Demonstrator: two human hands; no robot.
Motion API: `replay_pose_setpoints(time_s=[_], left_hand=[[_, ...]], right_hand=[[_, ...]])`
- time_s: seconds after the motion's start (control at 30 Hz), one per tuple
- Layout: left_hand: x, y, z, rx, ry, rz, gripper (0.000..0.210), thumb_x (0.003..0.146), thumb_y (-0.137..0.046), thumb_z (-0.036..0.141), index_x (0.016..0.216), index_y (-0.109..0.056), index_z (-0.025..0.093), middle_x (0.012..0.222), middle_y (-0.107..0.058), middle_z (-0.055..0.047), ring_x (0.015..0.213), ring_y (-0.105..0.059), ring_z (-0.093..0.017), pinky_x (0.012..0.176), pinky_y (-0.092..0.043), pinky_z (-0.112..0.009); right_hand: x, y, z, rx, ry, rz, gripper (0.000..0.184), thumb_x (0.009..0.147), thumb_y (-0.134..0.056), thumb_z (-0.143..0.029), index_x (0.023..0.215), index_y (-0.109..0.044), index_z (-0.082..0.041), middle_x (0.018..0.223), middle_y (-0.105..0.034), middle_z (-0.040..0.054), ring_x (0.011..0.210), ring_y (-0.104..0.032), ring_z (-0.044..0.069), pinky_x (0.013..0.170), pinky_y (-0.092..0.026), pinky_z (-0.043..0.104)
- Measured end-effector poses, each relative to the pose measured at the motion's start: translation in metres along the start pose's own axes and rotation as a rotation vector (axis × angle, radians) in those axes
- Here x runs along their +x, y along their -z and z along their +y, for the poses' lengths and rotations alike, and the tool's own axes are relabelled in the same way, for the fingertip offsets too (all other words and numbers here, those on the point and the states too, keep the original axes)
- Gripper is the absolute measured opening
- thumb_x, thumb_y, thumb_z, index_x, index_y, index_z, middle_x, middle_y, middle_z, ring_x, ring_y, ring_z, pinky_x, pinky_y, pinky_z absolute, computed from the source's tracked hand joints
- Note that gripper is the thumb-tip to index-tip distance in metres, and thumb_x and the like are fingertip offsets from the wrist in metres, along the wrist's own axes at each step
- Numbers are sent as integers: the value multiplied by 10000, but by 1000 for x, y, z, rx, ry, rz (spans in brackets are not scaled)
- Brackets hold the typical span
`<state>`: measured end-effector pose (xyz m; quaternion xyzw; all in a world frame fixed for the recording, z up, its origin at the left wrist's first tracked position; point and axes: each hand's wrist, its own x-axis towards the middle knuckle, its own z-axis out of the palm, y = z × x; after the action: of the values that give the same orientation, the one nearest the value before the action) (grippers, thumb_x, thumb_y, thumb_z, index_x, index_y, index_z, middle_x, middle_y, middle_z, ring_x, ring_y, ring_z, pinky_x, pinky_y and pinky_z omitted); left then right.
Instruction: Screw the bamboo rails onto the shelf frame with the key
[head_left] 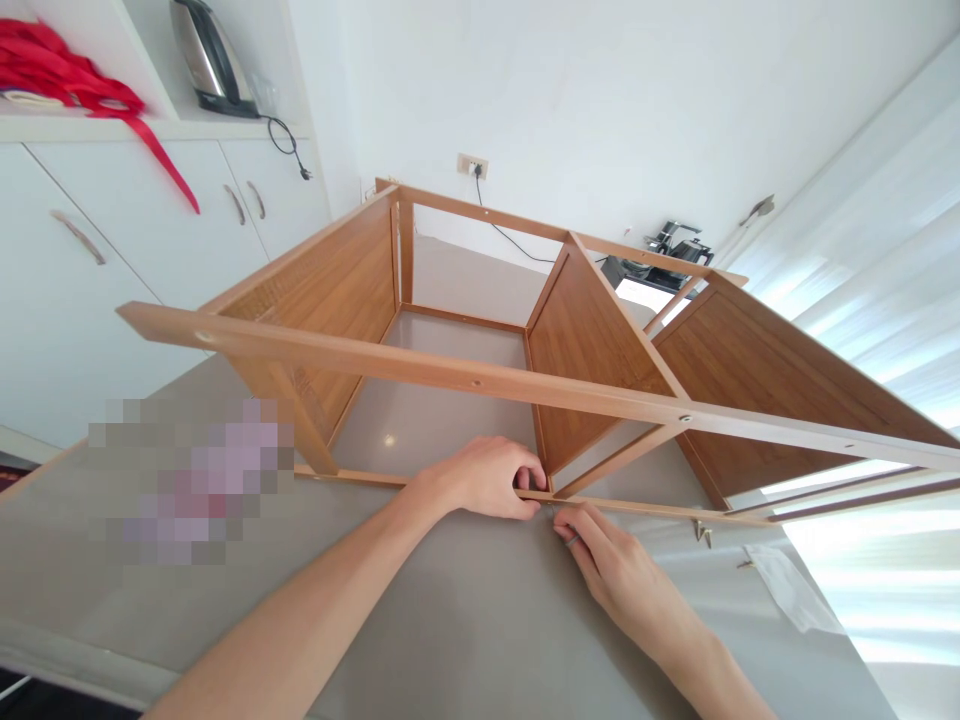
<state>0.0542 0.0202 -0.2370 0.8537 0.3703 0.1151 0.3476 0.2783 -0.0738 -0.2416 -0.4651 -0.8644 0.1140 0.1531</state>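
A brown wooden shelf unit (480, 382) lies on its side across a grey table. My left hand (491, 478) is closed around its lower rail (630, 507), fingers inside the frame and thumb below, close to where the middle shelf board (585, 370) meets the rail. Just right of it, my right hand (604, 550) pinches a small, thin metal tool (572, 540) that looks like a hex key. Its tip meets the underside of the rail at that joint; the fingers cover most of it.
Small brass-coloured screws (702, 532) and a clear plastic bag (795, 590) lie at the right of the grey table (450, 620). A blurred-out patch covers something at the left. Behind are white cabinets (97, 240), a kettle (214, 60) and red cloth (60, 65); curtains (900, 250) hang right.
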Motion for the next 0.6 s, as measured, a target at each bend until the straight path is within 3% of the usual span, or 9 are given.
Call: replay_pose_setpoints(time_s=[0.17, 0.3, 0.6], left_hand=[[-2, 3, 2, -19, 0, -13, 268, 744, -671, 327, 1006, -726, 309, 863, -738, 65, 719, -644, -121, 649, -437, -242], [-1, 1, 1, -42, -7, 48, 241, 878, -579, 443, 963, -750, 296, 837, -746, 27, 723, -648, -143, 641, -418, -256], [1, -4, -1, -13, -20, 135, 171, 894, -558, 319, 938, -714, 264, 779, -742, 22, 682, -648, -147, 629, -421, -252]], right_hand=[[0, -4, 1, -92, 10, 33, 237, 1010, -319, -146, 1004, -538, -236, 940, -627, 34, 718, -650, 124, 660, -516, 219], [0, -11, 5, -133, -14, 37, 215, 1026, -325, -154, 1018, -524, -234, 928, -617, 24, 726, -650, 139, 664, -507, 240], [2, -33, 10, -128, -110, 207, 172, 1044, -416, -323, 915, -491, -239, 824, -594, -2, 642, -602, 134, 571, -430, 239]])
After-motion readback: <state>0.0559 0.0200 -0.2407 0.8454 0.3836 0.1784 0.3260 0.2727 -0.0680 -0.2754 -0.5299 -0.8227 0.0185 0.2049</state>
